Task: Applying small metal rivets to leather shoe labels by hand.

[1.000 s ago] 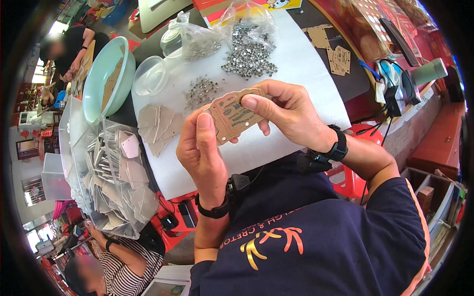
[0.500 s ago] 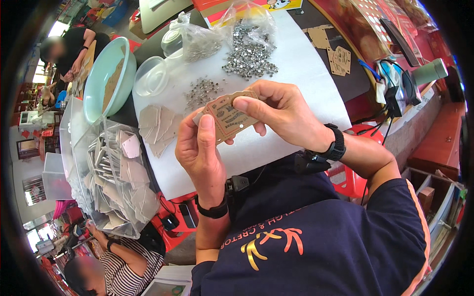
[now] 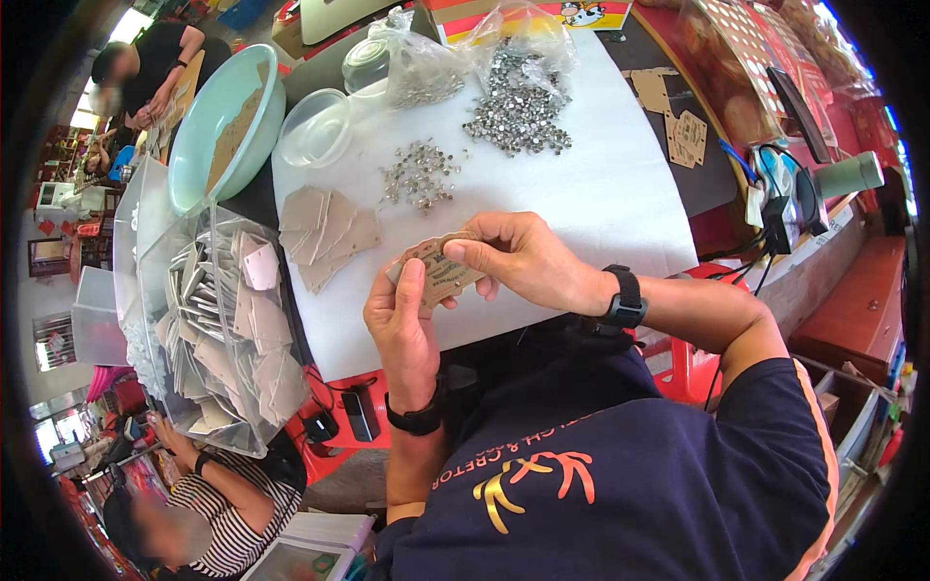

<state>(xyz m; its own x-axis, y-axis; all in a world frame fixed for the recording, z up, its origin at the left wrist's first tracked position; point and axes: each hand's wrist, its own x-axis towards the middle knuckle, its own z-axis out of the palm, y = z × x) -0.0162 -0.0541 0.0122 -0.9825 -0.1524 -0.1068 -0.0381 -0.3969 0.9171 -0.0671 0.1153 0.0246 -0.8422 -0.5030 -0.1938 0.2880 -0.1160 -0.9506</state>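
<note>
A brown printed card with a shaped edge (image 3: 444, 281) is held between both hands above the near part of the white-covered table (image 3: 601, 194). My left hand (image 3: 405, 329) grips its left side, thumb lying on the printed face. My right hand (image 3: 533, 259) pinches its upper right edge between thumb and fingers. Beyond the hands lies a small heap of shiny metal pieces (image 3: 421, 174). A larger heap of the same pieces (image 3: 518, 107) spills from a clear plastic bag (image 3: 523, 39). Several plain grey-brown cards (image 3: 325, 232) lie fanned out to the left.
At the left stand a clear box of pale cards (image 3: 237, 339) and a light green basin (image 3: 231, 136). A clear round tub (image 3: 317, 131) sits at the table's far left. Printed cards (image 3: 686, 137) lie at the far right. Two other people are at the left.
Both hands have come nearer to my body with the card, uncovering the small metal heap. The card is now tilted more. My grip looks much the same.
</note>
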